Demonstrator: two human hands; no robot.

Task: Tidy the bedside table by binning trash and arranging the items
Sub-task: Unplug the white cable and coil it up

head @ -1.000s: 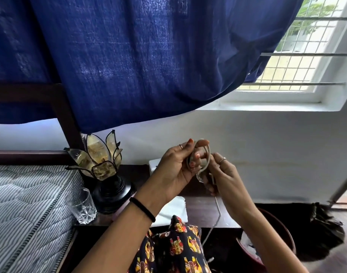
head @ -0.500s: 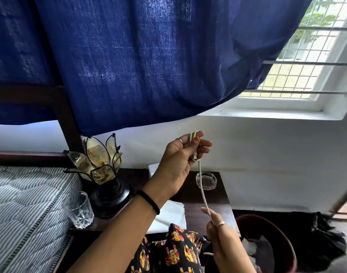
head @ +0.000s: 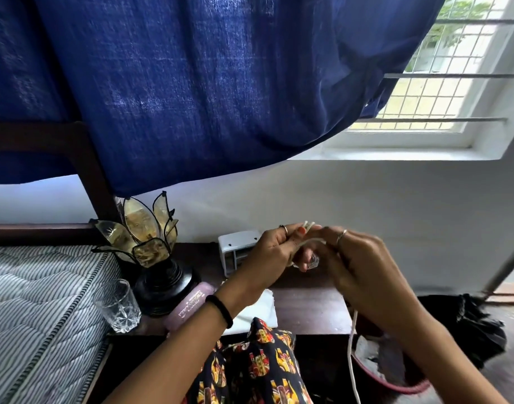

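The white cable point(head: 352, 348) was held above the tabletop point(head: 308, 304), its folded loops pinched at the fingertips of the left hand point(head: 267, 255), the loop ends poking up just past the thumb. The right hand point(head: 358, 266) sat touching the left from the right side, its fingers curled round the strand where it left the bundle; blur hid exactly how they closed. From under the right palm the free length dropped almost straight down, past the tabletop's front edge and out of view at the bottom. So the cable's long axis ran vertically, bundle up at the left grip, slack below the right, and the right hand was the nearer one for drawing up the next turn.

Open room lay below and to the right, over the dark red bin point(head: 395, 383) on the floor. To the left stood a white box point(head: 238, 252), a petal lamp point(head: 151, 252), a pink case point(head: 191, 307) and a glass point(head: 117, 306) near the mattress edge, with a white cloth point(head: 258, 313) under the left wrist, so swinging slack that way would probably risk the glass.
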